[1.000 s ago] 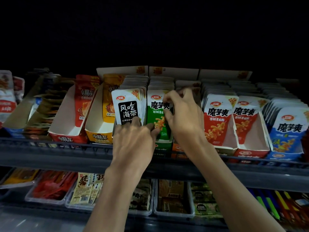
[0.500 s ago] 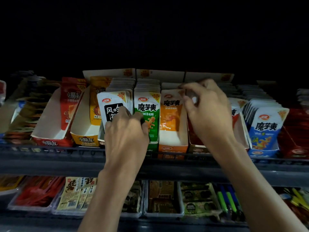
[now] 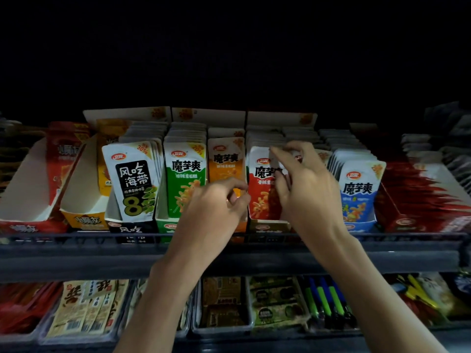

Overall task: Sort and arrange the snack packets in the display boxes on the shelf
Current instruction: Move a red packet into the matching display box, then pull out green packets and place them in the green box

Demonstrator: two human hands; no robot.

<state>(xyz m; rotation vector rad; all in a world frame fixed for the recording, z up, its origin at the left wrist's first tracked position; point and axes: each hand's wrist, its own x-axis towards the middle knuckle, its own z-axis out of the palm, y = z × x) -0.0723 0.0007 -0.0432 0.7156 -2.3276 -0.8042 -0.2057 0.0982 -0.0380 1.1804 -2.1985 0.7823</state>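
Head view: the upright red packet [image 3: 258,200] at the shelf's [image 3: 76,250] front edge is pinched by its top in the nearer right hand [image 3: 308,192], while the curled left hand's [image 3: 214,212] hold cannot be told.

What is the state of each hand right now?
Left hand: curled, by the orange packet; grip cannot be told.
Right hand: pinches the front red packet.

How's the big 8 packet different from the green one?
The big 8 packet has a black label and a 30% badge; the green packet has a green band and 20%. The big 8 packet leans sideways; the green packet stands straighter. Both have white tops and red logos.
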